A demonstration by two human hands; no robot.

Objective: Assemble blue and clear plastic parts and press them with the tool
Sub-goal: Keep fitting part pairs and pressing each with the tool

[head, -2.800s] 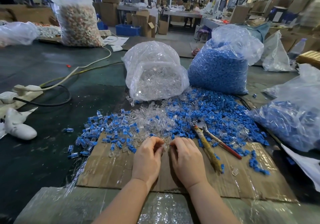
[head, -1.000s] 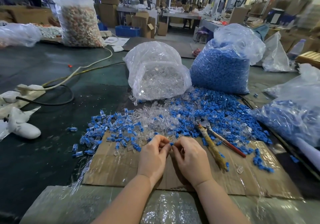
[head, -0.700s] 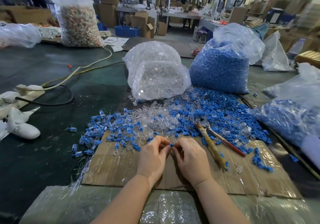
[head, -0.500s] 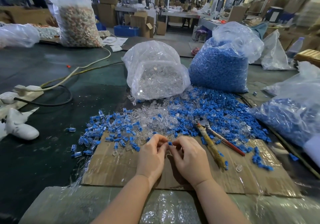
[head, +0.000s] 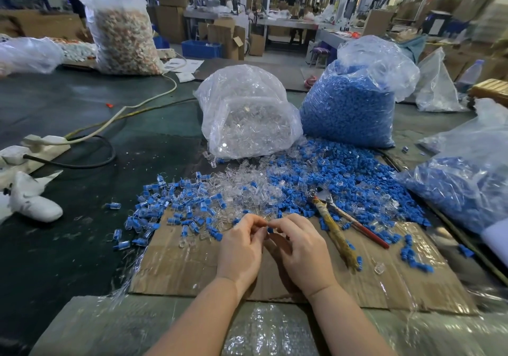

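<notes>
Blue and clear plastic meet between two hands held close together over a sheet of cardboard point(head: 192, 267) at the near middle of the table. The left hand point(head: 240, 248) has its fingers curled in, pinching a small clear piece that is mostly hidden; the right hand point(head: 302, 248) pinches a small blue piece point(head: 270, 229) at its fingertips, right against the left thumb — whether the two pieces are already joined cannot be told. Just right of the right hand lies the pliers-like tool point(head: 338, 232), its handles pointing near and right, one wrapped in tan cord, one red. Beyond the hands spreads a loose heap of blue and clear parts point(head: 302, 185). Farther back stand a bag of clear parts point(head: 247, 116) and, to its right, a bag of blue parts point(head: 349, 108), touching each other.
</notes>
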